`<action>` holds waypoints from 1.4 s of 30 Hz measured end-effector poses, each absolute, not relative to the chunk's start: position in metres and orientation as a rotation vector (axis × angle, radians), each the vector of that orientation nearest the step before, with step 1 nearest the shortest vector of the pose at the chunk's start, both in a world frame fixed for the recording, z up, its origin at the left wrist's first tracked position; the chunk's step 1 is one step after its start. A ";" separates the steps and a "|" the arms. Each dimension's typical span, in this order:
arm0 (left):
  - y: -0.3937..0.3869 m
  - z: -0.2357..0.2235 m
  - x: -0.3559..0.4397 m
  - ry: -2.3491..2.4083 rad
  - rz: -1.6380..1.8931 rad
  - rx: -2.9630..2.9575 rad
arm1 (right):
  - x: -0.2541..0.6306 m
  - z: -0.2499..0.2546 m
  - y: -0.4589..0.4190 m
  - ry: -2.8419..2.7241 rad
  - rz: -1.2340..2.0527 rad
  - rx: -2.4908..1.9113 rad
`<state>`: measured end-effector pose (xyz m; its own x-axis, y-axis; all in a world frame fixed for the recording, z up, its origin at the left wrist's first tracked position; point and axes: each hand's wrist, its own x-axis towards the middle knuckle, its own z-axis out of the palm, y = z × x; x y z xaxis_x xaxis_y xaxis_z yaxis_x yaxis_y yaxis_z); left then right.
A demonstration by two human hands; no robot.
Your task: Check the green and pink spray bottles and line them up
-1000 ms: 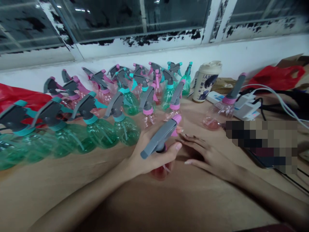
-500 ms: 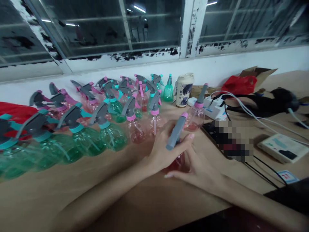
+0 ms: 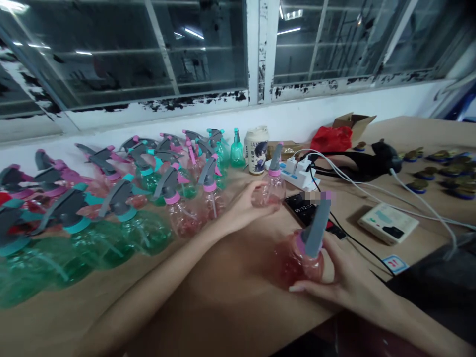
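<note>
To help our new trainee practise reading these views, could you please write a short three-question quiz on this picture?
1. Which hand holds the pink spray bottle in front of the phone?
2. True or false: the lidded cup stands upright.
3. Fill in the colour: the green bottles at front left have ____ collars.

Key: 1. The right hand. 2. True. 3. Turquoise.

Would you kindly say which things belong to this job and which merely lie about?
Likely the job:
translucent pink spray bottle in right hand
matching bottle in left hand
translucent green spray bottles

Likely lying about:
cream printed cup
white power strip
</note>
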<state>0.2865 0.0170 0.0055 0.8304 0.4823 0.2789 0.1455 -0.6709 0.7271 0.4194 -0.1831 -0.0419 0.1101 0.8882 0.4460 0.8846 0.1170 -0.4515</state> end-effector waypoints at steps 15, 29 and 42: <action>0.023 -0.001 0.336 0.637 0.707 2.561 | 0.462 0.015 -0.189 -1.497 -0.096 -1.782; -0.060 0.010 0.187 0.759 0.542 2.589 | 0.451 -0.012 -0.052 -1.677 0.074 -1.564; -0.048 0.019 0.169 0.794 0.487 2.474 | 0.428 -0.046 -0.008 -1.738 0.182 -1.523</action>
<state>0.1687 -0.0484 0.0190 0.7669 0.6159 0.1803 0.4398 -0.7090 0.5512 0.4278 -0.0079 -0.0458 0.0457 0.8851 0.4631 0.7697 0.2643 -0.5811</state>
